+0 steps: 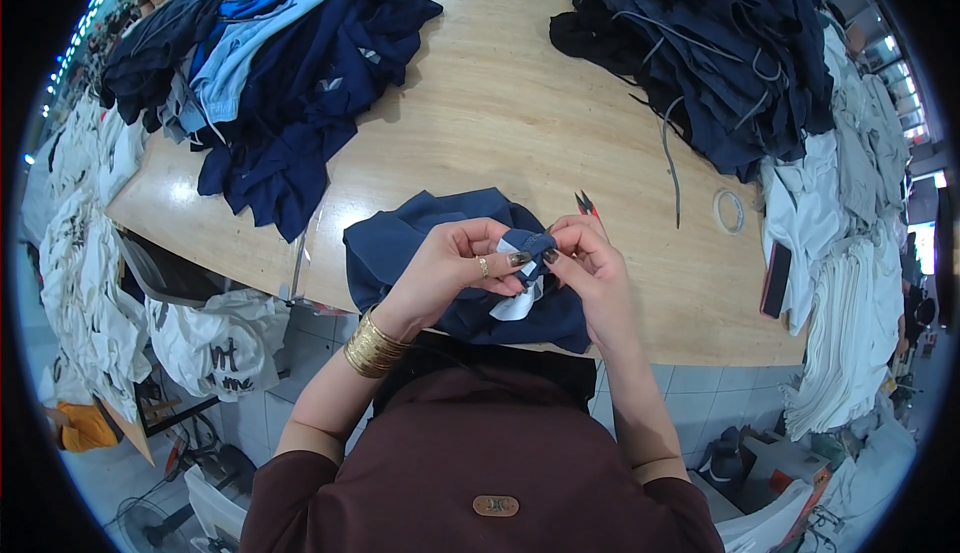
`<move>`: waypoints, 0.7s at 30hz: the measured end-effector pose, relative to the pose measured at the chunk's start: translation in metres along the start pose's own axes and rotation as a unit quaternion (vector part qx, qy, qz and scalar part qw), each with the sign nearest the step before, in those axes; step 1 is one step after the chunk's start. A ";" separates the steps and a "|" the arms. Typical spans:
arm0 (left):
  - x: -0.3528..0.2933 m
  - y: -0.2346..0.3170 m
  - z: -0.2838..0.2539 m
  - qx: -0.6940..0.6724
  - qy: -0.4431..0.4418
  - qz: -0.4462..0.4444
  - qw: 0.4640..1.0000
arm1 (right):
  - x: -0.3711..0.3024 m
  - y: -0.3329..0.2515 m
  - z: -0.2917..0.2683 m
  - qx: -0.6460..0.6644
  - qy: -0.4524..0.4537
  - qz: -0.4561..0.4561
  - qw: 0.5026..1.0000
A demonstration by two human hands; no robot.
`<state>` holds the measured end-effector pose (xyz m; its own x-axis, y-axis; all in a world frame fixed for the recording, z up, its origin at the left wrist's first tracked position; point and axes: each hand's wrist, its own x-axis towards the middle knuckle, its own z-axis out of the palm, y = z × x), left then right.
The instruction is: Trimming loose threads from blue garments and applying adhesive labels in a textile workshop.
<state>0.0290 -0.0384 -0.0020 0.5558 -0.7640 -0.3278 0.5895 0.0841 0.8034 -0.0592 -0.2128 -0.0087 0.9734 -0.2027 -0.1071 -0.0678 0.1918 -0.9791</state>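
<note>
A dark slate-blue garment lies bunched at the table's front edge, with a white label showing among its folds. My left hand, with a ring and gold bracelets at the wrist, pinches a gathered bit of the garment between thumb and fingers. Right beside it, my right hand is closed on the same bit from the other side. Red-handled thread snips stick out beyond my right hand, points away from me; whether they are held in it or lie behind it, I cannot tell.
On the wooden table are a pile of blue and black garments at far left, dark garments with cords at far right, and a tape roll. White cloth stacks stand right; a white bag hangs lower left.
</note>
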 end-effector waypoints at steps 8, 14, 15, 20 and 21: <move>0.000 -0.006 0.004 0.022 0.024 0.064 0.997 | -0.004 0.001 0.005 -0.002 0.032 -0.023 0.999; -0.001 -0.008 0.002 0.045 0.043 0.092 0.994 | -0.007 0.012 0.004 0.004 0.079 -0.062 0.995; -0.001 -0.008 0.002 0.045 0.043 0.091 0.994 | -0.007 0.013 0.004 0.003 0.076 -0.060 0.995; 0.000 -0.009 0.003 0.036 0.069 0.091 0.993 | -0.009 0.013 0.007 -0.025 0.075 -0.048 0.996; 0.000 -0.010 0.003 0.036 0.070 0.091 0.993 | -0.009 0.012 0.010 -0.042 0.069 -0.057 0.995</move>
<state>0.0212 -0.0411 -0.0081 0.7283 -0.6433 -0.2363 0.4315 0.1625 0.8873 -0.0666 -0.1991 -0.0182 0.9369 -0.3493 -0.0109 0.0183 0.0801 -0.9966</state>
